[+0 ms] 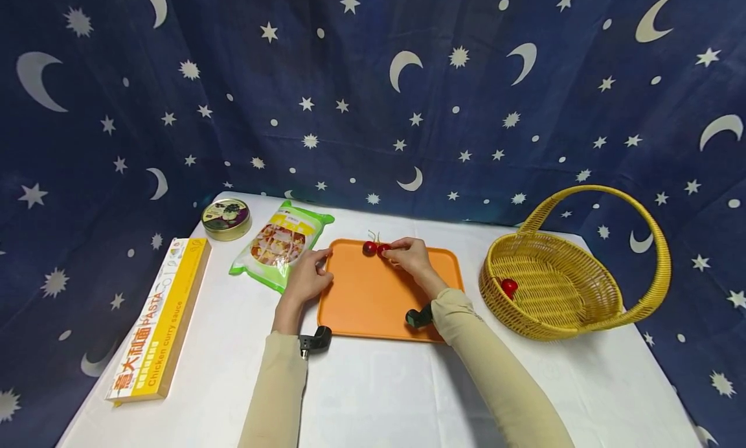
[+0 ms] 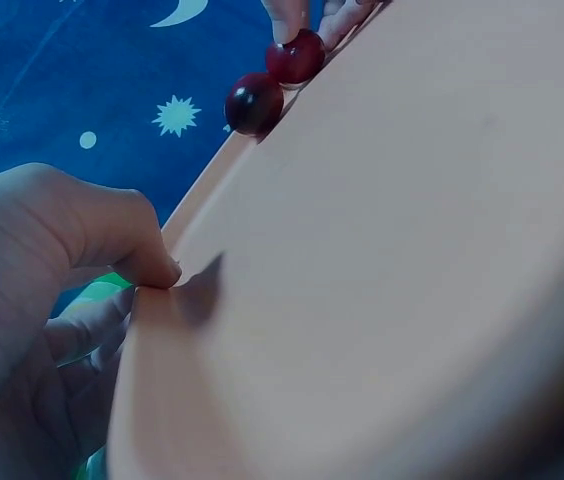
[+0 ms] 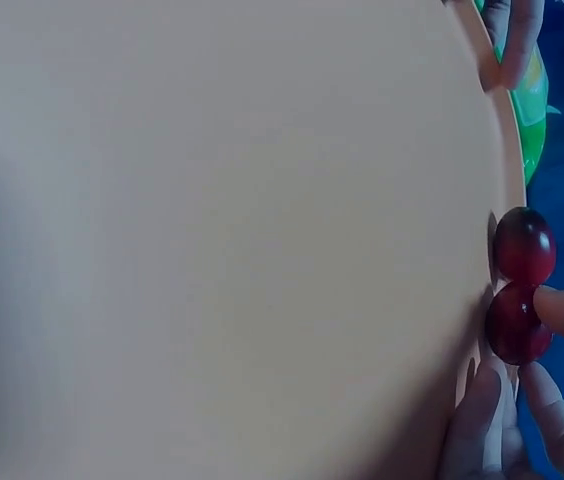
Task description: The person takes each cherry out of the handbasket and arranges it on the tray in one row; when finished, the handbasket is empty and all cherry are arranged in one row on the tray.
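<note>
- Lower left of head frame: yellow-and-white box (image 1: pixel 163 318), readable "PASTA", "Chicken curry sauce" and "意大利面"; long axis slants from lower left toward upper right. Print on the round tin (image 1: pixel 226 219) and green bag (image 1: pixel 282 244), centre left, too small to read.
- Orange tray (image 1: pixel 373 299), mid-frame on the white surface (image 1: pixel 361 396), long axis left to right.
- Left cherry (image 1: pixel 370 248) and right cherry (image 1: pixel 382 249) side by side at tray's top edge; stems point up-frame, seen in head view.
- Right hand (image 1: pixel 412 257): fingers pinching right cherry; right wrist view shows the two cherries touching.
- Left hand (image 1: pixel 303 280): fingers gripping tray rim; left wrist view shows one digit on top, others beneath.
- Wicker basket (image 1: pixel 542 286), frame right; red fruit (image 1: pixel 509 287) inside.
</note>
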`<state>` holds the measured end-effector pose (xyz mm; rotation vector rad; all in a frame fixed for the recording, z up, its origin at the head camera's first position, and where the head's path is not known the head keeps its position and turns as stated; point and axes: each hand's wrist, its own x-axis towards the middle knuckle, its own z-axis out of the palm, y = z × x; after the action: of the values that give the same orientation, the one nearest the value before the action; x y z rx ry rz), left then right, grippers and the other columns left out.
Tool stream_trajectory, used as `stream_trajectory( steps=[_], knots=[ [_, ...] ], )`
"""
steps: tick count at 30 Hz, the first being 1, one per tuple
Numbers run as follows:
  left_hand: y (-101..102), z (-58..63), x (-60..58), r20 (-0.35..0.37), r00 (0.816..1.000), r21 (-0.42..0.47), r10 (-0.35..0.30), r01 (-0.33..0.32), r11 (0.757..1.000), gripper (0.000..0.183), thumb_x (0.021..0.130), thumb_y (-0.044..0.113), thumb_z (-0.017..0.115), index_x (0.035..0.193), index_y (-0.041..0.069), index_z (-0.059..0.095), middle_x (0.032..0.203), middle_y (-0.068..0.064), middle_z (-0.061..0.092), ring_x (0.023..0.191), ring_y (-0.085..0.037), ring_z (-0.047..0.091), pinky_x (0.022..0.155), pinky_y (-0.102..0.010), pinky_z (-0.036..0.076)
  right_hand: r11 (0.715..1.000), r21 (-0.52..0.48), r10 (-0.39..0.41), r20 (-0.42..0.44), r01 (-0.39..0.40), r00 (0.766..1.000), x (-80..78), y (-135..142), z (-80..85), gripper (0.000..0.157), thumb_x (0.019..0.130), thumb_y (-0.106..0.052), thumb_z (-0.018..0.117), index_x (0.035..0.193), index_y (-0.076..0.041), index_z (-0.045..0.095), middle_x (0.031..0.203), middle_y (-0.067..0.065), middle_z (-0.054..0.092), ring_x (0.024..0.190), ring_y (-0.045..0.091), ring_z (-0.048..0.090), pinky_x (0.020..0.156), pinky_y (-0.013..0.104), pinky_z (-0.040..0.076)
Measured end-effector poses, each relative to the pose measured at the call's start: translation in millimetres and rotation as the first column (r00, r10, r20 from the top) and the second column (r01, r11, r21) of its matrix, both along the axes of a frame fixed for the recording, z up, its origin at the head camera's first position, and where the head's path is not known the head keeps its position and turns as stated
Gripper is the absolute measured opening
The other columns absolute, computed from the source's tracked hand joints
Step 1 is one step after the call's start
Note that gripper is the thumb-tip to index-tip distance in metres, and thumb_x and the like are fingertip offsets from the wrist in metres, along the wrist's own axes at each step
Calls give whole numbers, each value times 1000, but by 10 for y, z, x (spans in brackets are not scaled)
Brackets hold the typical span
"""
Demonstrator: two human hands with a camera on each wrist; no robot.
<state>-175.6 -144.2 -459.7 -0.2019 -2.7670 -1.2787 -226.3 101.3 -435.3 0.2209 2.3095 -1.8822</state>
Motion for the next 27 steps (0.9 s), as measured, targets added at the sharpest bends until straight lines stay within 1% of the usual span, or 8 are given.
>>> stream_trajectory(
  steps=[8,11,13,15,17,21,24,27],
  knots=[
    [45,-14,1,1,1000,3,-8,8,1000,57,76,4,65,132,0,60,111,-17,59,89,-26,51,75,-35,38,998,22,-52,4,52,999,20,40,-22,25,78,-4,80,96,8,67,74,7,69,57,13,61,57,24,54],
    [43,-10,4,2,1000,4,-10,10,1000,56,76,4,65,132,0,61,111,-18,59,89,-26,51,76,-35,38,998,37,-47,18,46,999,21,80,10,26,79,-9,80,96,6,66,79,10,70,58,14,62,58,26,55],
    [32,-5,4,5,1000,2,-7,7,1000,56,76,4,65,132,-1,60,112,-18,59,90,-27,50,77,-36,38,998,53,-35,19,34,999,11,123,60,26,81,-11,79,96,5,66,82,16,70,59,17,63,59,29,55],
    [14,-3,2,11,1000,1,-1,1,1000,56,77,4,65,132,-1,60,112,-18,58,90,-27,50,78,-37,38,995,95,-19,13,18,1000,0,189,144,26,84,-14,76,98,5,66,86,21,69,65,22,66,62,31,56],
    [0,1,1,19,1000,3,4,-4,1000,56,77,4,65,132,0,60,113,-18,58,90,-27,51,78,-37,39,987,158,2,2,-3,1000,-6,284,260,26,86,-15,73,101,5,66,91,23,68,74,29,68,66,33,56],
    [-13,6,2,36,999,9,2,-2,1000,56,78,4,65,133,0,60,112,-18,57,88,-27,52,78,-36,39,961,269,68,-23,-59,997,-5,555,540,29,91,-14,66,110,8,65,99,23,67,94,39,66,79,41,56],
    [-20,11,0,42,999,10,0,-1,1000,56,78,4,66,133,0,59,110,-18,57,87,-26,52,77,-36,40,941,326,106,-23,-92,994,-7,804,743,31,94,-15,62,115,8,63,108,25,66,91,32,67,84,45,54],
    [-20,18,-4,44,999,13,0,-1,1000,56,78,4,66,133,0,59,109,-18,57,86,-26,52,77,-36,40,914,390,119,3,-110,993,1,1071,914,35,96,-18,59,119,8,62,116,27,65,80,14,67,83,41,54]
  ],
)
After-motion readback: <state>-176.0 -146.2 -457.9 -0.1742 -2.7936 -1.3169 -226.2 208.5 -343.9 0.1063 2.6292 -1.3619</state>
